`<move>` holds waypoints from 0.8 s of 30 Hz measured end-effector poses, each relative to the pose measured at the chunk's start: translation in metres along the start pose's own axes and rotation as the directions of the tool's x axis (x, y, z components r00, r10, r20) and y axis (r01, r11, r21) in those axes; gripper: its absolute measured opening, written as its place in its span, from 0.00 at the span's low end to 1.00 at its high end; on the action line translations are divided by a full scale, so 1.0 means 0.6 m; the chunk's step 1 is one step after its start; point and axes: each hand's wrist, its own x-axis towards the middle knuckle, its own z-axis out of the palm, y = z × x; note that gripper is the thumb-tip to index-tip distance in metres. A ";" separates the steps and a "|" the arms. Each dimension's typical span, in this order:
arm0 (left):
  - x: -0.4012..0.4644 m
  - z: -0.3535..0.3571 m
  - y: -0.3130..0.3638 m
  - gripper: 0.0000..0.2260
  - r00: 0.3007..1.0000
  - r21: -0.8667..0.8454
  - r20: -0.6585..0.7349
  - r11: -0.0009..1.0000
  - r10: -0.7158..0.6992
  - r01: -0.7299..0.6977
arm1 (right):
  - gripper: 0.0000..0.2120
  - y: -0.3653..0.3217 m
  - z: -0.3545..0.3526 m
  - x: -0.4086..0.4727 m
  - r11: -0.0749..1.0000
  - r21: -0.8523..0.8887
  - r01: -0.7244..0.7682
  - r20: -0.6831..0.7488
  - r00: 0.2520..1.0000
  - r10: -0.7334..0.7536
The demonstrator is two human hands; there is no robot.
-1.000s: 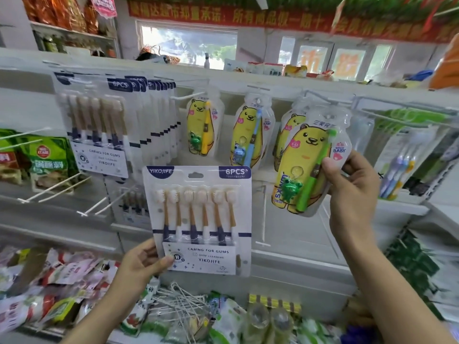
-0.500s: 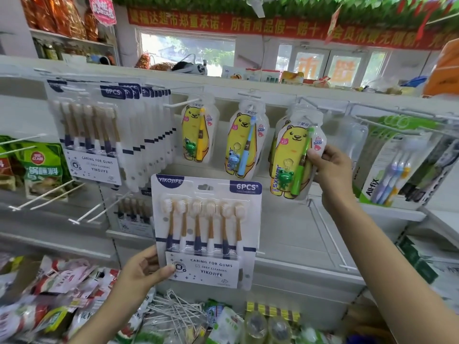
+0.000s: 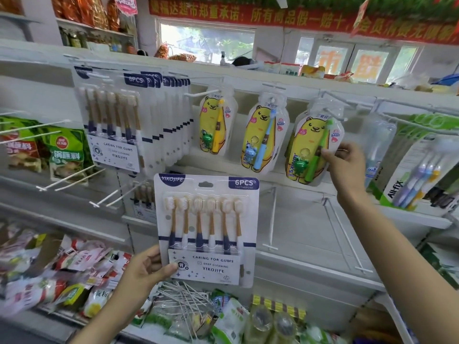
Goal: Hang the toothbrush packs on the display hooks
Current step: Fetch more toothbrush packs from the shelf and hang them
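Against the white shelving (image 3: 310, 244), left hand (image 3: 146, 269) pinches the six-pack (image 3: 206, 229); right hand (image 3: 347, 165) grips the bear pack (image 3: 313, 145), fingers half hidden.

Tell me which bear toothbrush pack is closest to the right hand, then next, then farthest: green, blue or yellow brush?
From the right hand:
1. Green-brush bear pack, pinched by that hand, on the right.
2. Blue-brush bear pack, middle hook.
3. Yellow-brush bear pack, leftmost of the three.

Left hand (image 3: 146, 269): bare, no ring, no glove.
Right hand (image 3: 347, 165): bare, no ring visible.
Forearms: both bare to the frame's lower edge, no sleeve, no watch.
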 end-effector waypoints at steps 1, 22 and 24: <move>-0.003 -0.005 -0.002 0.25 1.000 -0.009 0.005 1.000 -0.001 0.001 | 0.13 0.006 0.000 -0.005 1.000 -0.028 -0.010 -0.021 1.000 0.009; -0.054 -0.128 -0.057 0.14 0.985 0.112 0.079 0.984 -0.150 0.141 | 0.15 0.030 0.135 -0.415 0.998 -0.028 -0.047 0.618 0.784 0.054; -0.062 -0.147 -0.071 0.14 0.983 0.105 0.076 0.982 -0.167 0.159 | 0.14 0.045 0.152 -0.434 0.997 -0.031 -0.077 0.631 0.771 0.080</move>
